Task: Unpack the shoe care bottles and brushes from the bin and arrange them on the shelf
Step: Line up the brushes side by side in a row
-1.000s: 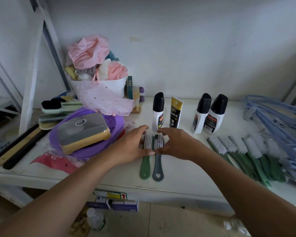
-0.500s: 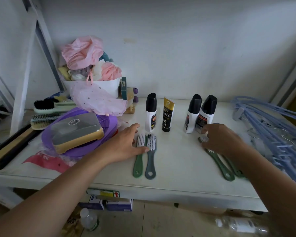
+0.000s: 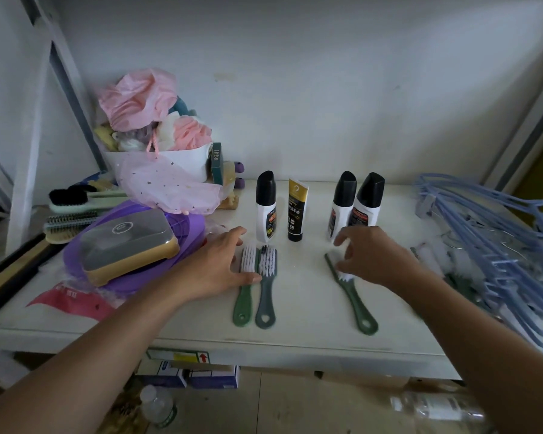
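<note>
Two brushes lie side by side on the white shelf (image 3: 295, 341), one green (image 3: 242, 303) and one grey (image 3: 265, 308). My left hand (image 3: 213, 270) rests open against their left side, thumb across the handles. My right hand (image 3: 373, 258) grips the bristle head of a third green brush (image 3: 358, 308), which lies slanted on the shelf to the right. Behind stand a white bottle with a black cap (image 3: 265, 211), a black and gold tube (image 3: 296, 214) and two more black-capped bottles (image 3: 342, 205) (image 3: 368, 203).
Blue hangers (image 3: 499, 245) cover the right end, with more green brushes (image 3: 433, 258) partly under them. A purple basin (image 3: 182, 227) holding a soap box, a white bin (image 3: 176, 164) of pink items and larger brushes (image 3: 72, 202) crowd the left.
My right hand left the two paired brushes, reached to the pile on the right and has dragged one green brush leftward toward the middle. My left hand stayed by the pair.
</note>
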`<state>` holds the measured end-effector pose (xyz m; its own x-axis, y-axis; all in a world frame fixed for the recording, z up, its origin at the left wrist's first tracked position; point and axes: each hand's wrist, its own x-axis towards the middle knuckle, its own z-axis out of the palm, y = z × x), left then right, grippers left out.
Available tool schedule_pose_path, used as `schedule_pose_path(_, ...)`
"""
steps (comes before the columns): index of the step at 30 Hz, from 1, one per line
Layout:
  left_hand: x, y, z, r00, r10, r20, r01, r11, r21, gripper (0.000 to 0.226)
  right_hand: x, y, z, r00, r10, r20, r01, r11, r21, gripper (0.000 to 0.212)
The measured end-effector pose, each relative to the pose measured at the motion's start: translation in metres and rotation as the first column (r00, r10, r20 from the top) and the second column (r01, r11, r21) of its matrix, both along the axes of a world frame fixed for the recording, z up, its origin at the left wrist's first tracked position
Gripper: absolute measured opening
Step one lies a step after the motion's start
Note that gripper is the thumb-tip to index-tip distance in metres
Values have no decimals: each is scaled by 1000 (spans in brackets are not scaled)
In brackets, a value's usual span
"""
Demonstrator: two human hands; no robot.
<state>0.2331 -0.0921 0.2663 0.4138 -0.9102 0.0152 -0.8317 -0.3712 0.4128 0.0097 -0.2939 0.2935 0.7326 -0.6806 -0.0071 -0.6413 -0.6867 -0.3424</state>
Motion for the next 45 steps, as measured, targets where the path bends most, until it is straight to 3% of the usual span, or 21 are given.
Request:
schedule_pose_path(5,-1,-2,1,1000,3,-10,-3,1000,-7,101,11,7,4,997,55,50,-59,994,91,61)
schedule_pose_path(9,2,-1,-1,1000,-1,-6,1,1000,-3,103,6,4,8,965,222,-136,-194,962,193,98)
schedule_pose_path(12,3,0,-1,1000,-6,-18,6,1000,3,106,3,2,6,932,304,-199,-265,943,201,91)
schedule_pose_path(19,2,-1,-2,1000,-25,-20,25,1000,-10,103,16,1,-3,964,263,-41,-250,946,209,68)
schedule_pose_path(30,3,-2,-3,1000,-18,-9,18,1000,-24,100,53,18,-26,969,210,133,-228,963,142,76)
schedule_pose_path(45,1,1,-1,1000,-27,11,27,999,-33,98,59,26,-21,966,230,119,-245,960,134,71)
